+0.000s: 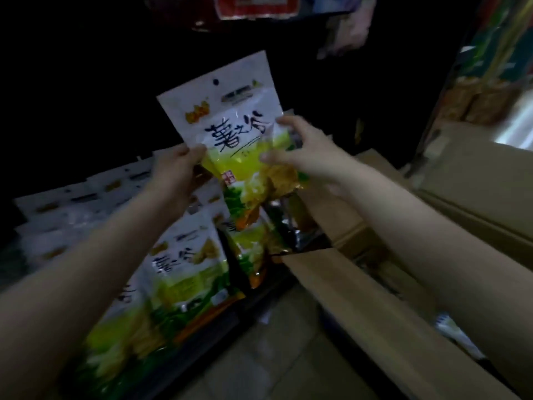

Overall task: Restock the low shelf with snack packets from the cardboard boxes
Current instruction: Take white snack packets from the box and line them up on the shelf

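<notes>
Head view: we look down at both our bare arms reaching toward a dim shelf, with the middle of the frame taken up by a packet we hold.
Left hand (176,168): at centre left of the frame, thumb and fingers pinching the left edge of the held snack packet (230,131).
Right hand (300,151): at centre right, fingers curled round the right edge of the same packet, thumb on its front face.
Held snack packet: upright and tilted a little to the left, white at the top with dark brush lettering, yellow-green and orange print lower down; we see a small hanging hole near its top edge.
Packet behind: a second packet (288,223) with a shiny dark back hangs just behind and below the held one, near our right hand; we cannot tell which fingers carry it.
Shelf packets (184,264): rows of matching packets lie overlapping from the left edge to the lower centre of the frame, below our left forearm.
Cardboard boxes (360,307): brown flaps fill the lower right, under our right forearm; more box sides (476,168) stand at the right edge.
Upper frame: mostly dark, with blurred red and white goods (253,7) at top centre.
</notes>
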